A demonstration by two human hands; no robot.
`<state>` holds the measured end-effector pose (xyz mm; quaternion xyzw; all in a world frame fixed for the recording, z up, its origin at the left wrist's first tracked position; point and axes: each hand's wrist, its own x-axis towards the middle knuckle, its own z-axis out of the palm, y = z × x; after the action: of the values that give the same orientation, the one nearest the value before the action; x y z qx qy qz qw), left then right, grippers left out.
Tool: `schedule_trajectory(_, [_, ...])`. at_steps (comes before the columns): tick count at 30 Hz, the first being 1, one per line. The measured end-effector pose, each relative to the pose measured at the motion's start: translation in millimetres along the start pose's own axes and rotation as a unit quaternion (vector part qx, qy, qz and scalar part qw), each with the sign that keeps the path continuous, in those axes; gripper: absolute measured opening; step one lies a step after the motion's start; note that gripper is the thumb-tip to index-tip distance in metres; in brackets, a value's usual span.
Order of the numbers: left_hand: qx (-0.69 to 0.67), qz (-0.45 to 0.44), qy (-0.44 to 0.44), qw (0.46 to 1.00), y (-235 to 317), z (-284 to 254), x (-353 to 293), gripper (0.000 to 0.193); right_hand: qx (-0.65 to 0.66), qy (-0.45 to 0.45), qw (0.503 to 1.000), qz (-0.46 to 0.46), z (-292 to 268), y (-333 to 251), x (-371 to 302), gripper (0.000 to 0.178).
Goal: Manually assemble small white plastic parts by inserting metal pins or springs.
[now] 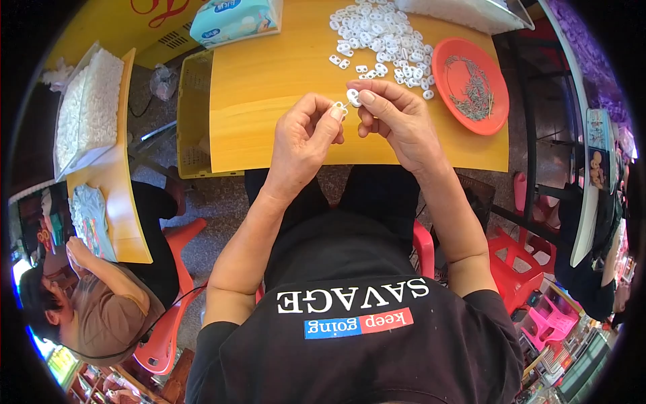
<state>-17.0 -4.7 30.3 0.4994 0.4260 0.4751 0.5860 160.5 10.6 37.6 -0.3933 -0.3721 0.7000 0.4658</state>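
Observation:
Both hands meet above the near part of the yellow table. My left hand pinches a small white plastic piece with a ring-shaped end between thumb and forefinger. Close beside it, my right hand grips a white two-hole plastic piece in the same way. The two pieces nearly touch; whether they are joined, I cannot tell. Beyond the hands spreads a loose pile of white two-hole pieces. To the right, a red plate carries many thin grey metal pins.
A blue tissue pack lies at the far left of the table, and a clear bin of white pieces at the far right. A yellow crate stands beside the table's left edge. Another person sits at a side table.

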Motion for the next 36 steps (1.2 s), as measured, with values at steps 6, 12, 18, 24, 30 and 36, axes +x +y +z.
schedule_trajectory(6, [0.014, 0.002, 0.005, 1.0, 0, 1, 0, 0.014, -0.044, 0.005, 0.998, -0.035, 2, 0, -2, 0.025])
schedule_trajectory(12, [0.038, 0.005, 0.007, 0.999, -2, 1, 1, 0.014, -0.206, 0.021, 0.969, -0.136, 5, 3, -2, 0.022])
schedule_trajectory(18, [0.045, 0.007, 0.005, 0.999, -3, 1, 1, 0.014, -0.2, 0.019, 0.973, -0.112, 7, 3, -4, 0.021])
schedule_trajectory(24, [0.027, -0.006, 0.0, 1.0, 1, 1, 0, 0.016, -0.204, 0.029, 0.97, -0.127, 11, 5, -5, 0.02])
schedule_trajectory(30, [-0.003, -0.024, -0.012, 1.0, -1, -4, 1, 0.017, -0.206, 0.025, 0.967, -0.147, 12, 6, -6, 0.019])
schedule_trajectory(36, [-0.016, -0.027, -0.01, 0.999, 0, -1, 1, 0.016, -0.226, 0.029, 0.958, -0.176, 13, 7, -6, 0.018])
